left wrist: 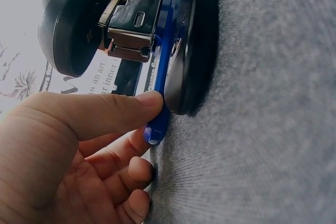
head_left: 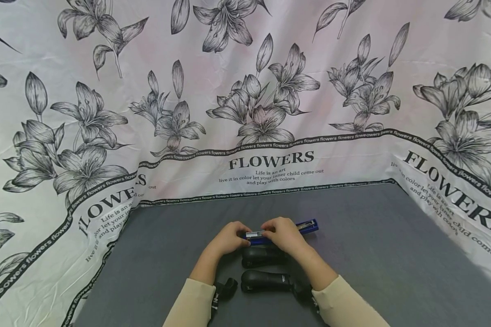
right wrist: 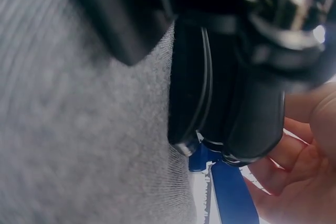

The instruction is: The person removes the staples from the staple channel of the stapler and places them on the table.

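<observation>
Head view: long blue plastic stapler (head_left: 259,241) with silver rail (head_left: 253,235) held crosswise over grey bench (head_left: 167,259); left end pinched between left hand's (head_left: 228,238) fingers, middle overlapped by right hand (head_left: 287,235), grip cannot be told.

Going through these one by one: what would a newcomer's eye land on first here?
Probably the curtain, whose dark line-drawn lilies and the word FLOWERS fill the background behind the grey table. Next, the blue stapler on the table, with the left hand and right hand both on it. Two black staplers lie on its near side, toward the person.
</observation>
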`<state>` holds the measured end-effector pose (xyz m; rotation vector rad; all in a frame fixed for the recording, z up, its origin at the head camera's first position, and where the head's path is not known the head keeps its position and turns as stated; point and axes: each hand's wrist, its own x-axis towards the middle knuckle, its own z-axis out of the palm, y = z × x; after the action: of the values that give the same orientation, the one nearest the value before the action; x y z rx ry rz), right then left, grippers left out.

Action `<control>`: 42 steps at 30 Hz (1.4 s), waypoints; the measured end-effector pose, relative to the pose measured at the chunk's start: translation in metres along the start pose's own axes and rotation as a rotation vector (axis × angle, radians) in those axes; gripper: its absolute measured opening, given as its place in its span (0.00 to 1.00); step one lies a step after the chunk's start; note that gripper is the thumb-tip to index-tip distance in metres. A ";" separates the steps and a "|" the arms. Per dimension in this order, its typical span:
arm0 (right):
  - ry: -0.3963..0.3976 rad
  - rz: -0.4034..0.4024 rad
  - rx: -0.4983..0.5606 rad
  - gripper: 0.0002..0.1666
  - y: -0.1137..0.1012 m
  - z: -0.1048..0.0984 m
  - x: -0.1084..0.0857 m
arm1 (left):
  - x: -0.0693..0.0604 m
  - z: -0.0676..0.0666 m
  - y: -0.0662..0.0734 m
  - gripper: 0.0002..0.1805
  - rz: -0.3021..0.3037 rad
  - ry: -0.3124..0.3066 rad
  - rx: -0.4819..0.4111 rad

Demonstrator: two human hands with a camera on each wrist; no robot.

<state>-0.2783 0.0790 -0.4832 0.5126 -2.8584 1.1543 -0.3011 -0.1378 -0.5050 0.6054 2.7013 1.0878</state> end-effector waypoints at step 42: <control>0.085 0.089 0.095 0.17 0.017 -0.120 -0.025 | 0.000 0.002 -0.003 0.15 -0.002 0.018 -0.015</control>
<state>-0.2726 0.1793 -0.4111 0.3325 -2.7909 1.2980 -0.3015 -0.1384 -0.5082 0.5932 2.7059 1.1173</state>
